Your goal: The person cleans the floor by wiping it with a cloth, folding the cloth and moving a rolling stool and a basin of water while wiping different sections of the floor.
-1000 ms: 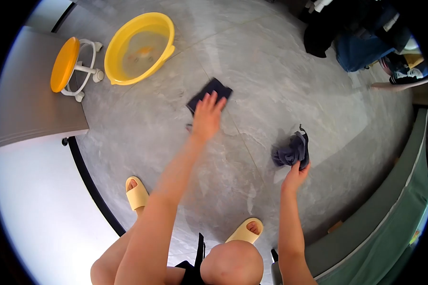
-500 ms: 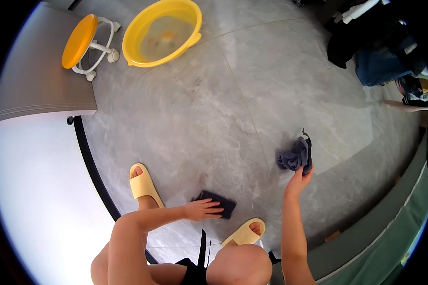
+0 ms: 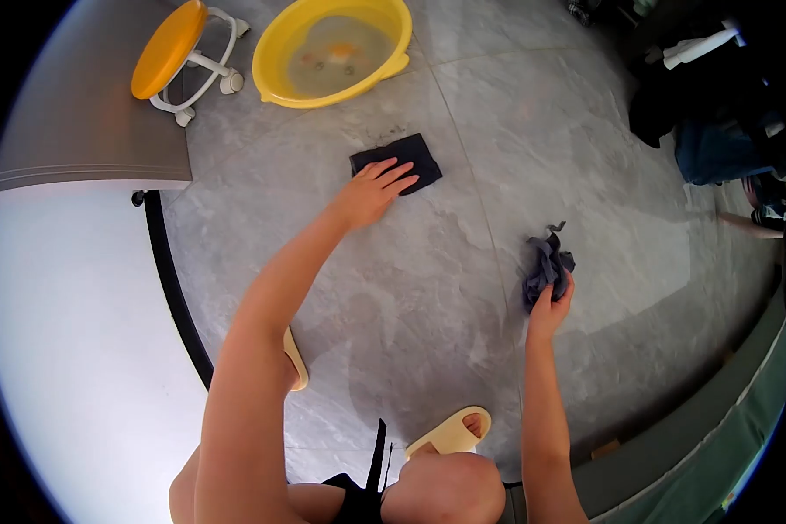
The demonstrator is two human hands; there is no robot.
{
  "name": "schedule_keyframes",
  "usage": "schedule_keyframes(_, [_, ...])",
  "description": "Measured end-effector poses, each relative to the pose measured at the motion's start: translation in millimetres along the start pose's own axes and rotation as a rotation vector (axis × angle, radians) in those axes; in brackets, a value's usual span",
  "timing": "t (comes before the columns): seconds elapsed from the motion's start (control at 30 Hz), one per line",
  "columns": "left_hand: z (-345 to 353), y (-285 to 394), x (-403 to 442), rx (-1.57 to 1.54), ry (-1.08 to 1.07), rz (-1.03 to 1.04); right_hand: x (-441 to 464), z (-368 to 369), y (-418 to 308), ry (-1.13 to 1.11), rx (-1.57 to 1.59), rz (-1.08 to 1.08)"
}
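Observation:
My left hand (image 3: pixel 372 191) lies with spread fingers on a dark folded cloth (image 3: pixel 415 166), which is flat on the grey tiled floor (image 3: pixel 393 288). Small dark specks show on the floor just beyond the cloth. To the right, my right hand (image 3: pixel 551 307) has its fingers closed on a crumpled dark grey-blue cloth (image 3: pixel 548 266), with a thin strap or strip sticking up from its top.
A yellow basin (image 3: pixel 396 77) holding water stands at the top, beside a yellow-topped stool (image 3: pixel 169 51) on wheels. Dark clothes (image 3: pixel 712 96) hang at the upper right. My feet in yellow slippers (image 3: pixel 452 433) are near the bottom. A green fabric (image 3: pixel 725 445) edges the lower right.
My left hand and the flat cloth first came in close to my feet, then moved out again towards the basin. The crumpled cloth in my right hand has changed shape. The view has shifted.

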State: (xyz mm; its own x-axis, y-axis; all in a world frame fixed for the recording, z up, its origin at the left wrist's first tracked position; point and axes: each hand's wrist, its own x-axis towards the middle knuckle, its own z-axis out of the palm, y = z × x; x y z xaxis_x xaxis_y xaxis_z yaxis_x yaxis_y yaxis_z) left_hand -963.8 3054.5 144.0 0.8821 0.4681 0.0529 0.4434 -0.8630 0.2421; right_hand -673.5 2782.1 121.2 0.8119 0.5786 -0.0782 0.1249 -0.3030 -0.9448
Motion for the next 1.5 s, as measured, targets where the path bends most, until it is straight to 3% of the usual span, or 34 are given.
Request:
schedule_keyframes(0.1, [4,11,0,-0.199,0.063,0.027,3,3,5,0.03,-0.015,-0.018])
schedule_keyframes(0.27, [-8,45,-54,-0.274,0.447,-0.174,6,-2,8,-0.012,-0.097,-0.1])
schedule_keyframes(0.5, [-21,18,-85,-0.126,0.765,-0.849,3,3,-2,0.007,-0.161,-0.153])
schedule_keyframes(0.6, [-10,0,-56,-0.16,0.646,-1.207,5,5,5,0.032,-0.175,-0.169])
schedule_keyframes(0.7, [39,-31,-22,-0.154,0.799,-1.219,3,3,1,0.037,-0.178,-0.136])
schedule_keyframes(0.8, [27,-50,15,-0.596,0.847,-1.264,5,3,0,0.01,-0.159,-0.109])
schedule_keyframes(0.93, [-5,-50,54,-1.054,0.659,-1.259,9,3,-2,-0.029,-0.185,-0.147])
schedule_keyframes(1.07, [-6,-68,79,-1.394,0.327,-1.134,13,5,-2,-0.049,-0.219,-0.187])
schedule_keyframes(1.17, [-20,-44,103,-1.032,0.084,-0.965,12,4,-7,-0.063,-0.244,-0.185])
schedule_keyframes(1.27, [0,-35,116,-0.794,-0.026,-0.422,13,6,-9,-0.056,-0.254,-0.18])
schedule_keyframes(1.33, [9,-29,114,-0.346,-0.16,-0.07,12,5,-11,-0.051,-0.267,-0.166])
schedule_keyframes(1.37, [-9,-14,108,-0.266,-0.249,0.022,12,5,-13,-0.048,-0.276,-0.154])
schedule_keyframes(1.5, [-26,-28,79,-0.072,-0.187,0.329,14,4,-3,-0.076,-0.243,-0.152])
